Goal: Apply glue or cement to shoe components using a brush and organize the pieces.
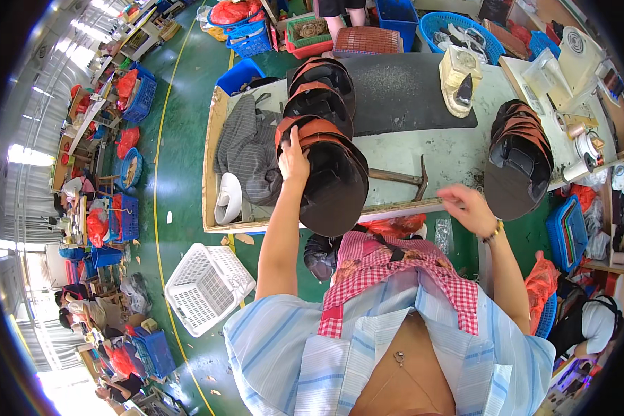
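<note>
Left hand (295,165) has its fingers on that near stack of dark, brown-trimmed pieces (333,184), left of middle along the front edge of the counter (402,147). Can't tell if they're really gripping tbh. Right hand (473,210) is empty, fingers loosely apart, just off that edge. Hammer (399,177) lies between, and another stack (513,184) sits toward the right end.

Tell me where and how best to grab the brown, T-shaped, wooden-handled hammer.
Likely mid-handle on the hammer, right hand coming down from the near side: the slim handle lies bare there, its left end is hidden behind the dark, rounded, orange-rimmed stack, and the head crosses its right end.
</note>
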Motion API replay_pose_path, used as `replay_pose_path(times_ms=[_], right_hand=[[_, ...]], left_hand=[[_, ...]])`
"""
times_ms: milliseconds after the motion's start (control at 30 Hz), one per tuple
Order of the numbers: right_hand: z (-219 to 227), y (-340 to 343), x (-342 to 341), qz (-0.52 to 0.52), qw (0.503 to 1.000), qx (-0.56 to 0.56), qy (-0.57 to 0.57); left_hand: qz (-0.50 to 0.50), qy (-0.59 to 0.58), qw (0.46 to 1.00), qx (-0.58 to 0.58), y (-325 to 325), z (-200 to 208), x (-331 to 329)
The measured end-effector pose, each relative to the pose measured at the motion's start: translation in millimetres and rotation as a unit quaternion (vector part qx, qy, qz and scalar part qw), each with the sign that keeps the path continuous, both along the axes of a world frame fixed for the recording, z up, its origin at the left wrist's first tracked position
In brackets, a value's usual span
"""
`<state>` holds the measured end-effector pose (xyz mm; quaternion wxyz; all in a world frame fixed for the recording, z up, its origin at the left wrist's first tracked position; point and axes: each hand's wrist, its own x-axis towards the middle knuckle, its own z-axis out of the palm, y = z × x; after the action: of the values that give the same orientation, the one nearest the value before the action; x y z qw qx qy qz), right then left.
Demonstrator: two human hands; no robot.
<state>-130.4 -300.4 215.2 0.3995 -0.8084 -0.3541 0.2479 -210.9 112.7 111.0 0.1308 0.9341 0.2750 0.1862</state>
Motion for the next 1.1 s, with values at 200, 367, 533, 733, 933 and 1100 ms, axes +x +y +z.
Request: replay_pose_path(times_ms=[200, 367, 533, 733, 933, 1100], right_hand=[[-51, 153, 52, 0.04, 0.991, 0.125, 0.016], [-88, 249, 25, 0.159, 0.985, 0.06, 0.036], [-102, 266, 42, 0.099, 0.991, 0.031, 0.085], [-126, 249, 78, -0.02, 0.999, 0.033, -0.01], [-129, 245, 156, -0.091, 0.994, 0.033, 0.054], [-135, 297, 194, -0.095, 0.989, 0.045, 0.104]], left_hand=[[-0.056, 0.058, 0.996, -0.045, 12, 34, 8], [0.0, 0.094, 0.993, -0.068, 30, 7, -31], [0.096, 0.037, 0.992, -0.073, 40, 24, -15], [0.02, 0.071, 0.99, -0.119, 71, -15, -1], [-0.227, 0.076, 0.963, -0.121, 77, 66, 52], [-0.17, 0.055, 0.982, -0.062, 95, 47, 121]])
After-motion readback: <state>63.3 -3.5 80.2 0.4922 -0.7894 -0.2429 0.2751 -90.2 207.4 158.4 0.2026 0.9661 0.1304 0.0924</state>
